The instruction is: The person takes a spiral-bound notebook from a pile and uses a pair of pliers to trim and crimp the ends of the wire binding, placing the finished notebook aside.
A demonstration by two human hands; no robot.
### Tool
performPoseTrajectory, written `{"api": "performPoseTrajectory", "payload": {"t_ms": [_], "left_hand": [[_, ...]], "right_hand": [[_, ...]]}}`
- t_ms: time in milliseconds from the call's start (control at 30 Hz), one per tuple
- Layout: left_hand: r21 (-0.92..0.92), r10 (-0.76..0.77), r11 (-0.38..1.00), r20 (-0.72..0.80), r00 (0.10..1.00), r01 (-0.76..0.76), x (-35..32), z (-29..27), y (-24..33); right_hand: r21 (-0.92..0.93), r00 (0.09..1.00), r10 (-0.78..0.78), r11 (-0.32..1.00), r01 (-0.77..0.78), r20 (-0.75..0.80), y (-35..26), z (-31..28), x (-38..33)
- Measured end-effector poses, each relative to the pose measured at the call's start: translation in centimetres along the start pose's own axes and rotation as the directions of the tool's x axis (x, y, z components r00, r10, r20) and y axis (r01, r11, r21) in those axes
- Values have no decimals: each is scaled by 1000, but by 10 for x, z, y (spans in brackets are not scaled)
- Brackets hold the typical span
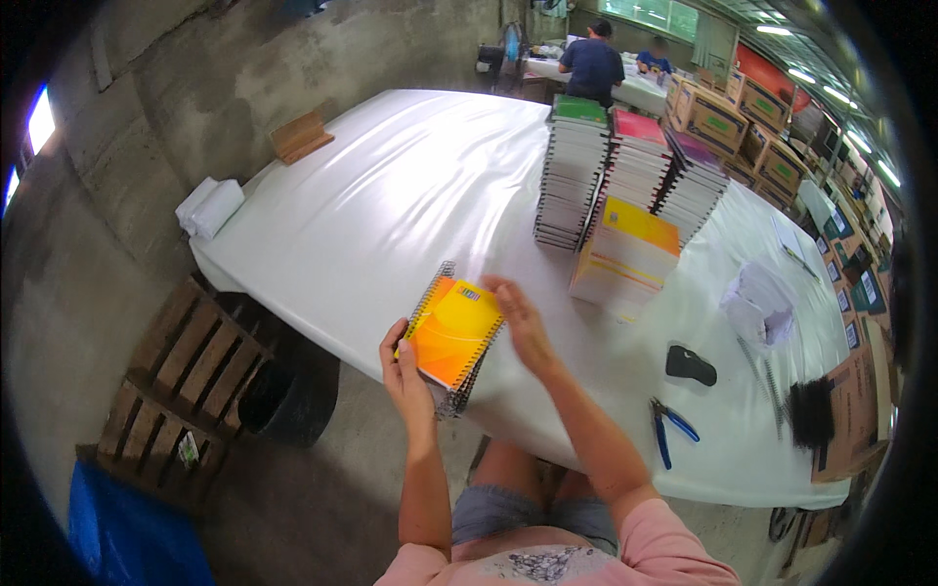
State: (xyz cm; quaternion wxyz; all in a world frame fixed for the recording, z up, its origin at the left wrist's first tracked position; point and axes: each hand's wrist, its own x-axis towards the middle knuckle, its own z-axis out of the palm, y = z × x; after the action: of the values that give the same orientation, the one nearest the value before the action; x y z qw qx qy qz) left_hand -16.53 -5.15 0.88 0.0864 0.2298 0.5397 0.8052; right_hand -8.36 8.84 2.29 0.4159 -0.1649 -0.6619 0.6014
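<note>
Two bare hands work over the near edge of a white-covered table [391, 186]. Someone seated there grips a small stack of spiral-bound notebooks [454, 334] with orange and yellow covers in the left hand [405, 376], fingers curled around its lower left corner. Their right hand [523, 322] lies open, fingers loosely spread, touching the stack's right edge. Behind stand three tall notebook piles [625, 171] and a shorter yellow-topped pile [627, 256]. Blue-handled pliers [672, 428] lie to the right.
</note>
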Motion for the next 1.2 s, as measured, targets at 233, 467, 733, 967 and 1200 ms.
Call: {"api": "performPoseTrajectory", "payload": {"t_ms": [233, 467, 733, 967, 1200], "left_hand": [[-14, 84, 996, -59, 995, -85, 1, 12, 8], [36, 175, 984, -108, 979, -172, 3, 18, -7], [-127, 177, 973, -118, 977, -191, 9, 21, -26], [205, 338, 941, -569, 749, -270, 10, -56, 21], [346, 823, 564, -311, 475, -750, -39, -3, 98]], "right_hand": [[23, 970, 99, 995, -96, -222, 3, 30, 20], [167, 967, 35, 986, 8, -251, 21, 45, 19], [256, 966, 95, 966, -31, -241, 15, 28, 17], [-825, 520, -655, 526, -206, -547, -73, -131, 38], [-307, 762, 148, 854, -420, -630, -77, -259, 50]]}}
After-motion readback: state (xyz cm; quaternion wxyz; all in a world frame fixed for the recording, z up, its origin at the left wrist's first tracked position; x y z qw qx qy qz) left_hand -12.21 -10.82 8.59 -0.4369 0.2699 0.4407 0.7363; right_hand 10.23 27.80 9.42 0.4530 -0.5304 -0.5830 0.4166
